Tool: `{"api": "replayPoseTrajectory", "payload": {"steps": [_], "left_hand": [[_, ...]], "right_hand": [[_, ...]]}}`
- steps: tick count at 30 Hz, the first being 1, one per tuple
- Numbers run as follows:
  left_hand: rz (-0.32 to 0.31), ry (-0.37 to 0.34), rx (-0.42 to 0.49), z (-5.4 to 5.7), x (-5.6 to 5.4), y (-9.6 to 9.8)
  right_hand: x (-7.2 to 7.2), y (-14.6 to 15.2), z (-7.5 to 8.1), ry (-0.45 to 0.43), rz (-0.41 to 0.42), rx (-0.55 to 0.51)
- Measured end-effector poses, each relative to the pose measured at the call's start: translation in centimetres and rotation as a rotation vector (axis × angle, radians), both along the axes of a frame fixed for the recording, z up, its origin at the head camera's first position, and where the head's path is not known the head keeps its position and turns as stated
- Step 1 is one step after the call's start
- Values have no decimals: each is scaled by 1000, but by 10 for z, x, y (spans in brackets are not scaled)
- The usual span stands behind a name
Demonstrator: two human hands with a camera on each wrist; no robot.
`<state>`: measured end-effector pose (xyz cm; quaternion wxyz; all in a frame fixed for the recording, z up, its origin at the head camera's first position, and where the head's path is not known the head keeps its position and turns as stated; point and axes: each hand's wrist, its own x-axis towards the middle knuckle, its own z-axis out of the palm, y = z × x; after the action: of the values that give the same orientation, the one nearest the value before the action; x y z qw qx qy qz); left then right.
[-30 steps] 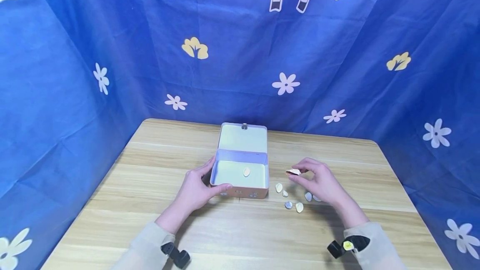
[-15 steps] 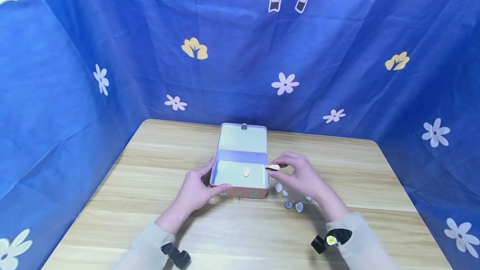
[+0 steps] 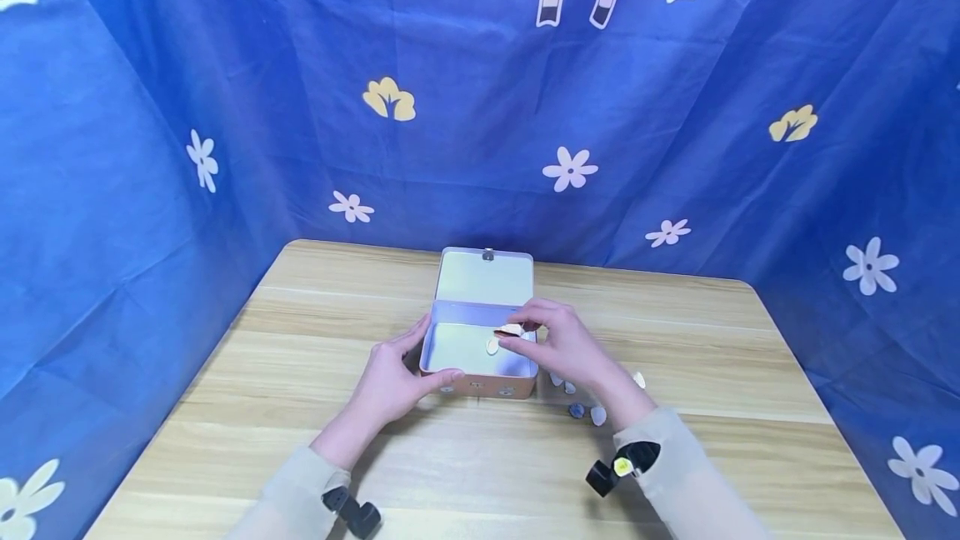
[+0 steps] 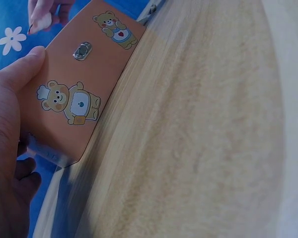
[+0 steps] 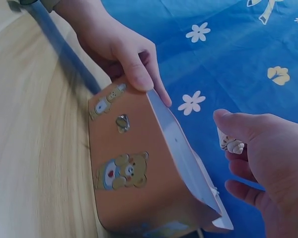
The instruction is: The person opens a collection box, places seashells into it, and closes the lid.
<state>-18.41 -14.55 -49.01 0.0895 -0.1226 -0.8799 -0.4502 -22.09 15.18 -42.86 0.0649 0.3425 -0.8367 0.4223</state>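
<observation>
Since half a second ago, the right hand (image 3: 558, 342) has carried its pinched shell (image 3: 512, 329) leftward, over the box (image 3: 480, 387). The left hand (image 3: 393, 377) grips the box's left side, likely to steady it, near the middle of the wood-grain tabletop's (image 3: 300, 440) far edge. Loose shells (image 3: 597, 416) lie toward the right edge; blue patterned cloth (image 3: 480, 123) hangs behind.

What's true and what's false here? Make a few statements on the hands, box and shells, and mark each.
1. The left hand grips the box. True.
2. The box is shut. False: its lid stands open.
3. The right hand pinches a shell. True.
4. All the shells are in the box. False: loose shells lie on the table, right of the box.
5. The box front shows cars. False: it shows bears.
</observation>
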Motion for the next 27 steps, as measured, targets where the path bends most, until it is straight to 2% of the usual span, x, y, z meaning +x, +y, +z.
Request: {"api": "replayPoseTrajectory", "payload": {"steps": [8,13,27], "left_hand": [[1,7,-7,-1,1,0],[3,1,-8,1,2,0],[4,3,-15,-1,2,0]], "right_hand": [[-9,-15,-7,-13,22,11],[-14,-22,-14,11,27,17],[-20,-36,-27,8,30,18]]}}
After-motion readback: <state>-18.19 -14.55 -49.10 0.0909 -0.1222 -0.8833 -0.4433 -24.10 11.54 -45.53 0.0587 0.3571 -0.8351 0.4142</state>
